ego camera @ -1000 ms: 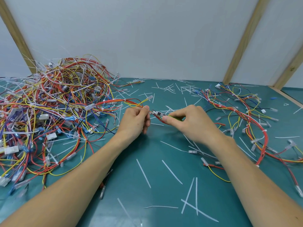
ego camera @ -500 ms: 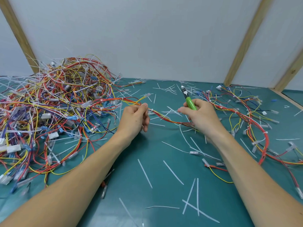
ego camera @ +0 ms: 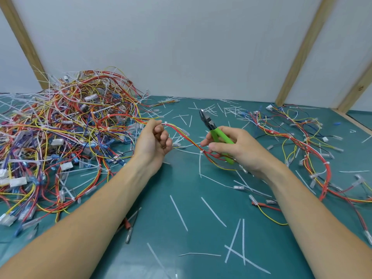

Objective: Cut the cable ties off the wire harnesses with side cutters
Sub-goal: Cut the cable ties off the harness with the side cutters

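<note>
Both hands' fingers (ego camera: 161,129) around harness (ego camera: 182,134)

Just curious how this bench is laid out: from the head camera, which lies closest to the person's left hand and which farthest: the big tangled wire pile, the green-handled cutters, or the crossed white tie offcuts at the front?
1. Big tangled wire pile: beside the left hand, on its left.
2. Green-handled cutters: to its right, in the right hand.
3. Crossed white tie offcuts: at the front, on the right.
</note>
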The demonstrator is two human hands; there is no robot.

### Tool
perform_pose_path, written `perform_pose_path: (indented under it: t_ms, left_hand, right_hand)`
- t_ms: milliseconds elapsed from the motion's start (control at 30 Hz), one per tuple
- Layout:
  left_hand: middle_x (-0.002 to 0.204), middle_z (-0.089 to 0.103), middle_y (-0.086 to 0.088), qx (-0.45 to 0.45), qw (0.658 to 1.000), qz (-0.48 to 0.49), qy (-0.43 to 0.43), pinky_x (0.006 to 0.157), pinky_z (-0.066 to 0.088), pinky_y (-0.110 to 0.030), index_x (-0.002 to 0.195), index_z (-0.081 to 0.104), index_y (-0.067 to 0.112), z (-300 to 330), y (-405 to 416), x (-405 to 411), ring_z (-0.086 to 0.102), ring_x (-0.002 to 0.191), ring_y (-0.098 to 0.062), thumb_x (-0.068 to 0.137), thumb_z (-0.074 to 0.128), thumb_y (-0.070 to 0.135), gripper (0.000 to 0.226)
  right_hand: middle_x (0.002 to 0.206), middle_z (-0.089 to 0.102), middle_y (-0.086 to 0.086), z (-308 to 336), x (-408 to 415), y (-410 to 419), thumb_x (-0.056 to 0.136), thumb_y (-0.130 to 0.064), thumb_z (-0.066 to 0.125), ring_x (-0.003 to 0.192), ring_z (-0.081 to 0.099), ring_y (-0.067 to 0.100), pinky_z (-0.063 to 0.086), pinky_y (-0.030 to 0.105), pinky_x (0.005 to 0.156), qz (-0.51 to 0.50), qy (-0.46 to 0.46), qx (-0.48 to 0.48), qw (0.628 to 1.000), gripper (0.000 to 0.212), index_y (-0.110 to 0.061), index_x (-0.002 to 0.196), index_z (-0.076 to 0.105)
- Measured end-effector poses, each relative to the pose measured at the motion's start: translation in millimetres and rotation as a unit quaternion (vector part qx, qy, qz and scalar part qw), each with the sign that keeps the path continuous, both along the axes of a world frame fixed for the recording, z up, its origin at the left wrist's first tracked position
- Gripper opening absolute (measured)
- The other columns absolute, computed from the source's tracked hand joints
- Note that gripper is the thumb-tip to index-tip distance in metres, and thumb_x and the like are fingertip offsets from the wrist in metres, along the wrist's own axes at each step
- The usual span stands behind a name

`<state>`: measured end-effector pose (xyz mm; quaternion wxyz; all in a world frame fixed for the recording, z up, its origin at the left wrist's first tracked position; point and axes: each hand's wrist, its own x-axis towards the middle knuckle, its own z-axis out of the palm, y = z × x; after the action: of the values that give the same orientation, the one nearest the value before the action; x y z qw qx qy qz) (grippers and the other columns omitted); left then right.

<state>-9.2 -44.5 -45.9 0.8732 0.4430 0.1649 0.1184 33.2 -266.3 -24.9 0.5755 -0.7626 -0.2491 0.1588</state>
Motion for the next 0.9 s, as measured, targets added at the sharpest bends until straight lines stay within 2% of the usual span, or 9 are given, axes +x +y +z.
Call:
perform_pose_path:
  t_ms: [133,300,400,500,600,700,767,833,900]
  left_hand:
    - [0.049,0.048,0.008,-0.032,0.999,-0.001,0.005,0.04,0.039,-0.015,0.06,0.043,0.024,-0.4,2.3,0.6,0.054,0.043,-0.008,0.098,0.049,0.025,0.038]
    - [0.05,0.05,0.008,-0.049,0.998,-0.022,0.016,0.04,0.039,-0.015,0.056,0.046,0.026,-1.2,2.3,1.8,0.056,0.044,-0.007,0.096,0.049,0.024,0.04]
    - [0.05,0.047,0.009,-0.044,0.998,-0.035,0.025,0.041,0.039,-0.015,0.054,0.045,0.026,-2.1,1.6,1.8,0.052,0.041,-0.008,0.096,0.048,0.024,0.042]
    - [0.047,0.041,0.008,-0.035,0.998,-0.051,0.023,0.04,0.038,-0.017,0.048,0.044,0.025,-1.9,1.0,1.6,0.045,0.038,-0.01,0.094,0.047,0.025,0.047]
    - [0.046,0.038,0.007,-0.039,0.998,-0.05,0.017,0.041,0.037,-0.018,0.045,0.044,0.024,-1.5,1.3,0.8,0.044,0.038,-0.011,0.094,0.049,0.027,0.049]
    - [0.049,0.045,0.007,-0.02,0.999,-0.032,0.002,0.044,0.039,-0.02,0.052,0.048,0.025,-0.4,1.6,0.0,0.052,0.044,-0.01,0.095,0.052,0.035,0.044]
    - [0.056,0.053,0.005,0.048,0.998,-0.033,-0.022,0.046,0.04,-0.021,0.064,0.052,0.023,1.8,-0.1,-1.2,0.057,0.05,-0.012,0.095,0.054,0.049,0.041]
    - [0.063,0.059,0.002,0.145,0.986,-0.057,-0.054,0.046,0.041,-0.022,0.075,0.056,0.02,3.9,-5.8,-2.1,0.061,0.055,-0.015,0.09,0.056,0.06,0.043]
    - [0.069,0.063,-0.001,0.245,0.96,-0.097,-0.09,0.046,0.042,-0.024,0.088,0.06,0.015,3.2,-15.0,-3.4,0.064,0.059,-0.017,0.086,0.06,0.053,0.038]
  right_hand:
    - [0.097,0.078,0.003,-1.2,-4.2,3.9,0.083,0.002,0.08,0.086,0.073,0.003,0.05,0.012,0.078,-0.009,-0.062,-0.044,0.997,0.025,-0.005,0.103,0.066]
    - [0.087,0.077,-0.013,-9.1,-4.1,9.2,0.085,-0.009,0.08,0.084,0.072,0.006,0.057,0.029,0.085,-0.081,-0.125,-0.102,0.984,0.022,-0.024,0.093,0.066]
    - [0.094,0.077,-0.012,-12.4,-3.6,8.7,0.086,-0.016,0.079,0.096,0.071,0.013,0.055,0.038,0.093,-0.132,-0.172,-0.113,0.97,0.021,-0.026,0.095,0.064]
    - [0.094,0.075,-0.013,-13.6,-3.2,8.4,0.086,-0.023,0.08,0.095,0.069,0.017,0.053,0.036,0.088,-0.17,-0.212,-0.111,0.956,0.02,-0.026,0.097,0.062]
    - [0.088,0.076,-0.013,-10.9,0.0,5.2,0.087,-0.02,0.081,0.085,0.07,0.009,0.051,0.025,0.079,-0.15,-0.177,-0.082,0.969,0.016,-0.022,0.094,0.067]
    - [0.073,0.073,-0.013,-9.2,2.0,4.6,0.087,-0.014,0.081,0.065,0.064,-0.001,0.044,0.014,0.066,-0.106,-0.114,-0.055,0.986,0.014,-0.02,0.088,0.068]
    - [0.07,0.072,-0.013,-7.9,1.1,5.4,0.087,-0.011,0.08,0.062,0.06,-0.003,0.042,0.012,0.062,-0.09,-0.085,-0.033,0.992,0.015,-0.02,0.086,0.068]
    - [0.074,0.072,-0.008,-4.6,0.0,5.9,0.088,-0.009,0.078,0.064,0.059,0.005,0.045,0.018,0.06,-0.078,-0.039,0.011,0.996,0.013,-0.017,0.088,0.068]
    - [0.078,0.072,0.0,0.4,-2.3,6.0,0.087,-0.008,0.077,0.067,0.058,0.014,0.046,0.023,0.058,-0.06,0.025,0.056,0.996,0.012,-0.016,0.089,0.069]
